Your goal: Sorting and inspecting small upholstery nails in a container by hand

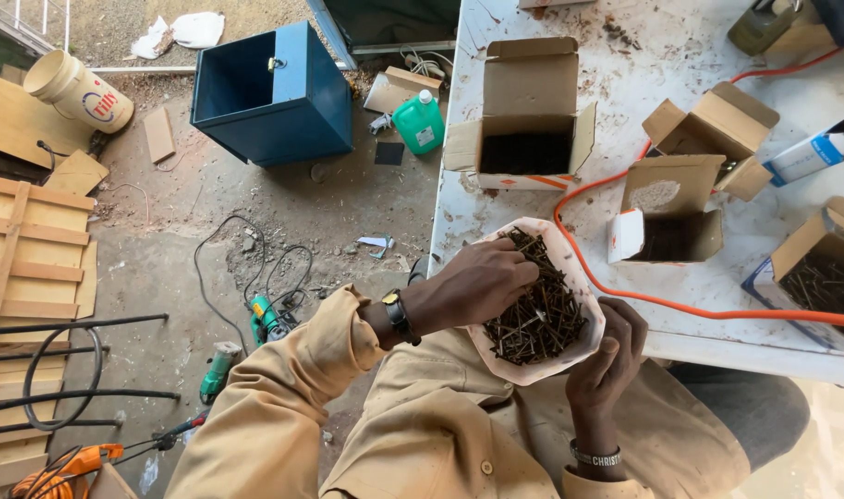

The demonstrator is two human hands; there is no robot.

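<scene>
A person in a tan work jacket is seen from above, both hands at a white paper bag (pixel 583 277) filled with dark screws (pixel 537 319). The bag sits in front of the chest, its far edge overlapping the near edge of a white worktable (pixel 643 65). The right hand (pixel 611 356) cups the bag from below and from the side, fingers curled up around its wall and pressed against the paper. The left hand (pixel 477 282) (a dark watch on its wrist) reaches over the bag's rim, fingers bent together and dipping among the screws; whether the fingertips pinch any of them cannot be told, since they are hidden in the pile.

On the table behind the bag stands an open cardboard box (pixel 528 120) with dark contents. To its right lie three more open boxes: a small box (pixel 667 212) on its side, another box (pixel 717 134) beyond it, and a box of screws (pixel 824 268) at the right edge. An orange cable (pixel 680 305) loops across the tabletop between them.

On the dirt floor to the left are a blue metal cabinet (pixel 283 97), a green plastic bottle (pixel 419 123), a cream bucket (pixel 75 91), wooden boards (pixel 24 268), and a green power tool (pixel 267 319) with its black cord
</scene>
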